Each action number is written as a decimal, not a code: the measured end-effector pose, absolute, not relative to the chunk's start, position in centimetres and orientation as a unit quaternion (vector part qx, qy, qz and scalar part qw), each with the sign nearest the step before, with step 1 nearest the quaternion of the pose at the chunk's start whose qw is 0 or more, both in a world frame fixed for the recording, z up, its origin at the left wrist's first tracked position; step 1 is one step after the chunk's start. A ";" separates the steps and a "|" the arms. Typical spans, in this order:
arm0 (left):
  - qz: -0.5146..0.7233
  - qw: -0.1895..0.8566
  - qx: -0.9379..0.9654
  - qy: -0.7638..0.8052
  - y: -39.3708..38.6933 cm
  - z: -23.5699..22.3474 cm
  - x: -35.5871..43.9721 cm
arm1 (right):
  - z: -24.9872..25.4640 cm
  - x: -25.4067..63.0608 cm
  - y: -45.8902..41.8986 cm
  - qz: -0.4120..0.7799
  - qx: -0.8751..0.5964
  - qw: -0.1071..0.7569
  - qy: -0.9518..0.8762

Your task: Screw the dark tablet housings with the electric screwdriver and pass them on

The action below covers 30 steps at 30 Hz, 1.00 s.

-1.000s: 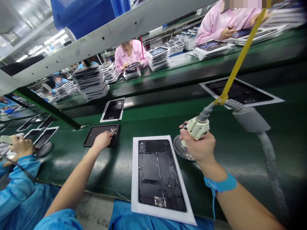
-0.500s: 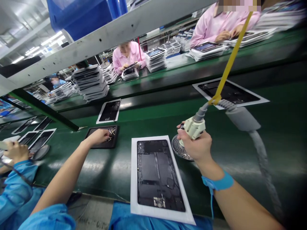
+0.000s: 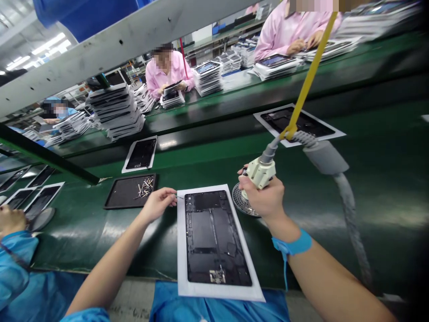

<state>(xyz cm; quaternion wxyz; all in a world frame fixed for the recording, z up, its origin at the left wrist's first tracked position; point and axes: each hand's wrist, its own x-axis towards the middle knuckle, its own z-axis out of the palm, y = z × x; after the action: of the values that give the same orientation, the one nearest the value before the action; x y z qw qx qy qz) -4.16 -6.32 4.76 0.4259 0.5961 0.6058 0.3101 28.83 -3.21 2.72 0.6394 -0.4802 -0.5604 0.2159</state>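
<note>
The left hand (image 3: 157,205), fingertips pinched on something too small to make out, sits just beside the near-top corner of the black tablet housing (image 3: 214,237), its long axis pointing away from the person, while the right hand (image 3: 263,199) clenches a corded electric screwdriver (image 3: 259,172) past the opposite corner.

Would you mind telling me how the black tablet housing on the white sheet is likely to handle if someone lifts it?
The black tablet housing is probably fairly stiff, as it lies flat along its length. Its broad, smooth face may be slippery. The small exposed board at its near end looks fragile.
</note>
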 end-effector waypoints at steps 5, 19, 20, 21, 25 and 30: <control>0.323 0.486 0.546 0.602 -6.4 1.7 -2.3 | 3.0 28.7 -3.3 0.214 -0.479 0.640 -0.562; 0.230 0.094 0.798 0.550 -5.7 0.0 -2.0 | 3.1 28.7 -3.3 0.205 -0.473 0.640 -0.569; 0.221 0.081 0.804 0.547 -5.7 -0.2 -2.0 | 3.0 28.7 -3.3 0.206 -0.473 0.641 -0.569; 0.210 0.067 0.809 0.545 -5.6 -0.3 -2.0 | 3.0 28.7 -3.3 0.207 -0.473 0.641 -0.568; 0.143 0.021 0.829 0.541 -5.8 0.2 -1.9 | 3.0 28.7 -3.3 0.210 -0.474 0.639 -0.568; 0.059 -0.027 0.851 0.521 -7.6 1.1 -1.2 | 2.8 28.8 -3.4 0.224 -0.474 0.638 -0.564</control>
<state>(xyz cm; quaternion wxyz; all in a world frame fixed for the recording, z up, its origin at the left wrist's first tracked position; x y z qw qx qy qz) -1.22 -7.61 1.13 -0.0270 0.8513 0.5207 0.0594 28.79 -3.39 2.81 0.6381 -0.4735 -0.5644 0.2239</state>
